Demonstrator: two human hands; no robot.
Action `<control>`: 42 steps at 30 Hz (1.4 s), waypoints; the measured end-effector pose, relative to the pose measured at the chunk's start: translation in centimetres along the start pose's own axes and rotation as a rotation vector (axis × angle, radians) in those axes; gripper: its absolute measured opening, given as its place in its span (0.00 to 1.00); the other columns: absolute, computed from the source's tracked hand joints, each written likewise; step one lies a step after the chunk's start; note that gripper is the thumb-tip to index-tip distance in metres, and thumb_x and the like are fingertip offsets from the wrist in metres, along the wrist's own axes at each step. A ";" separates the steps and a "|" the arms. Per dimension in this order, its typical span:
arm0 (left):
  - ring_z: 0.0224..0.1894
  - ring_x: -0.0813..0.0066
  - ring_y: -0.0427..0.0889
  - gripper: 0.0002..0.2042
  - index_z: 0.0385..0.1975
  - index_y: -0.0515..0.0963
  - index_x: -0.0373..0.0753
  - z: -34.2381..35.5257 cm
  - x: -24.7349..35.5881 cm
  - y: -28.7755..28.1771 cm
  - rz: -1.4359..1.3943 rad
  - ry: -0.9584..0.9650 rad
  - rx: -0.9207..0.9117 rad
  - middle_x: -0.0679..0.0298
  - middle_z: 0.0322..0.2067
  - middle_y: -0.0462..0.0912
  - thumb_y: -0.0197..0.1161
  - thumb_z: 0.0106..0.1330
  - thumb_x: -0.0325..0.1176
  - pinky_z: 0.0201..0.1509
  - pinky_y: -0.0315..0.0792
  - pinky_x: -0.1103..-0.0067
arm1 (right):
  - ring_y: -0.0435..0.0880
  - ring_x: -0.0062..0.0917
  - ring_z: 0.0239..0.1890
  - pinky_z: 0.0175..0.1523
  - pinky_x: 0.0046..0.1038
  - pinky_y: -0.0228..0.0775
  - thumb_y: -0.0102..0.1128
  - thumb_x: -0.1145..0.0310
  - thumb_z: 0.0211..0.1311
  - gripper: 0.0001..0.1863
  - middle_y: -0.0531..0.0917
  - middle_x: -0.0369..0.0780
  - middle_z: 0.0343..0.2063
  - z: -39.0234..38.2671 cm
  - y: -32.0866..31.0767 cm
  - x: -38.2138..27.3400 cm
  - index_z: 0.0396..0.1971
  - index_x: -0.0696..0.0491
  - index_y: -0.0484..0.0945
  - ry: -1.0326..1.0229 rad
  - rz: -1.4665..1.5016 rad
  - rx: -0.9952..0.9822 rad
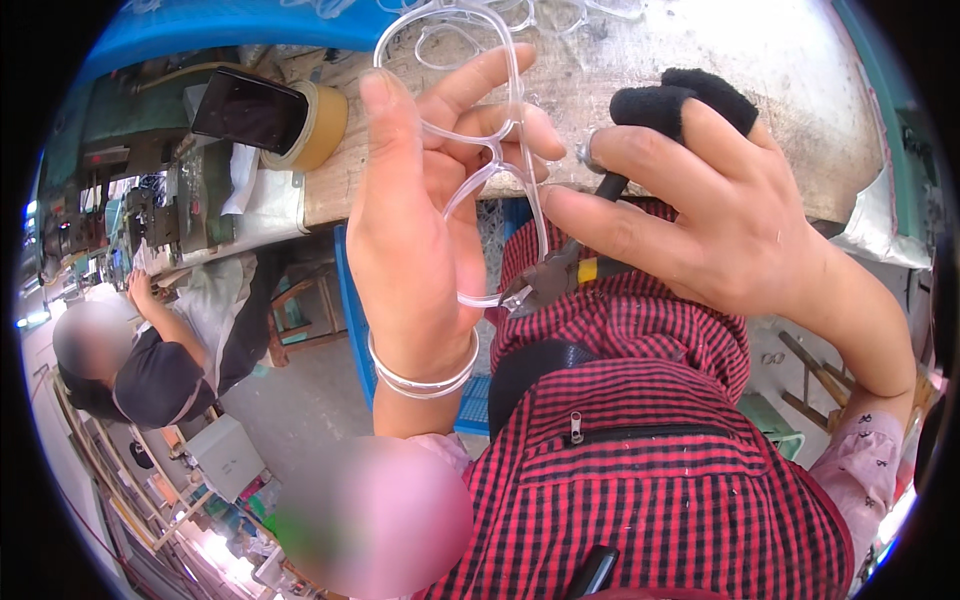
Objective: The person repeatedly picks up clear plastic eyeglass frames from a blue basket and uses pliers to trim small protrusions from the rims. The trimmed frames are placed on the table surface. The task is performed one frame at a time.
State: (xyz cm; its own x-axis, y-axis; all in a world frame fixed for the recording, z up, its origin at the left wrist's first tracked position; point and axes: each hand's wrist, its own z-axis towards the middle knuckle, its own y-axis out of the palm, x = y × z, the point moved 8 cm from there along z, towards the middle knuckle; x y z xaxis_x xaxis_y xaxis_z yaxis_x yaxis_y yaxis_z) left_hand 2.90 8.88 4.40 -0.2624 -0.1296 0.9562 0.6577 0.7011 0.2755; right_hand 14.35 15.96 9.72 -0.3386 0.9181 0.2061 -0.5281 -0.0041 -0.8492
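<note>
Left hand (415,215), grip half-curled, holds the clear eyeglass frame (492,154) upright before the near edge of the worktop (810,95), presumably exposing its lower end to the pliers (552,279), clasped in the right hand (735,205), grip curled; jaw closure indeterminable.

eyeglass frame (493,155): clear | pliers (550,278): grey, yellow | apron (650,500): red-black check | tape (332,120): tan

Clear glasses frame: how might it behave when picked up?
The clear glasses frame is probably light, given its thin rims. It seems stiff: the upper rim holds its curve beyond the left hand. Its glossy surface may be slippery.
</note>
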 end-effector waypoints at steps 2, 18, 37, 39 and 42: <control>0.37 0.72 0.77 0.37 0.61 0.70 0.22 0.1 -0.1 0.1 -0.016 0.015 0.066 0.57 0.36 0.83 0.37 0.79 0.59 0.46 0.70 0.78 | 0.72 0.23 0.29 0.27 0.24 0.61 0.66 0.61 0.43 0.20 0.78 0.32 0.36 -1.2 0.8 0.2 0.42 0.38 0.84 0.050 0.068 0.015; 0.36 0.66 0.76 0.44 0.62 0.67 0.22 -3.4 3.7 -1.9 0.103 0.839 0.450 0.55 0.31 0.80 0.36 0.74 0.68 0.45 0.68 0.76 | 0.74 0.28 0.30 0.30 0.33 0.63 0.72 0.65 0.43 0.28 0.76 0.31 0.31 -4.8 1.9 -2.1 0.51 0.43 0.82 0.811 0.321 -0.024; 0.38 0.67 0.77 0.35 0.70 0.59 0.35 -3.9 -0.4 -1.8 0.022 0.710 0.349 0.52 0.36 0.80 0.36 0.78 0.62 0.44 0.72 0.73 | 0.82 0.37 0.39 0.45 0.33 0.73 0.69 0.76 0.49 0.26 0.83 0.42 0.36 -7.5 5.4 -2.3 0.52 0.54 0.80 0.863 0.921 -0.135; 0.36 0.68 0.78 0.35 0.73 0.53 0.42 -2.2 -2.7 -1.5 -0.384 0.229 0.185 0.54 0.36 0.80 0.32 0.78 0.63 0.43 0.73 0.75 | 0.83 0.30 0.44 0.50 0.31 0.74 0.67 0.78 0.50 0.26 0.85 0.42 0.42 -9.4 4.3 -1.1 0.54 0.56 0.79 0.995 1.292 -0.001; 0.35 0.64 0.77 0.27 0.74 0.53 0.51 -3.7 -5.5 1.5 -0.721 -0.128 -0.048 0.51 0.37 0.79 0.38 0.80 0.54 0.43 0.72 0.68 | 0.82 0.31 0.44 0.51 0.32 0.71 0.67 0.81 0.46 0.29 0.83 0.41 0.43 -8.4 1.0 1.9 0.55 0.55 0.80 0.897 0.828 0.087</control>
State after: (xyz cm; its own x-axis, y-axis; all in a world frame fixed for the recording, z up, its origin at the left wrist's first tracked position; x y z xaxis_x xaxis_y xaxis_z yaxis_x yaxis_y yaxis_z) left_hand 7.94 7.99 -0.07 -0.7201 -0.4621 0.5176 0.3199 0.4409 0.8386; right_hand 19.66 21.04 5.16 0.0413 0.5732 -0.8184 -0.4702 -0.7116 -0.5221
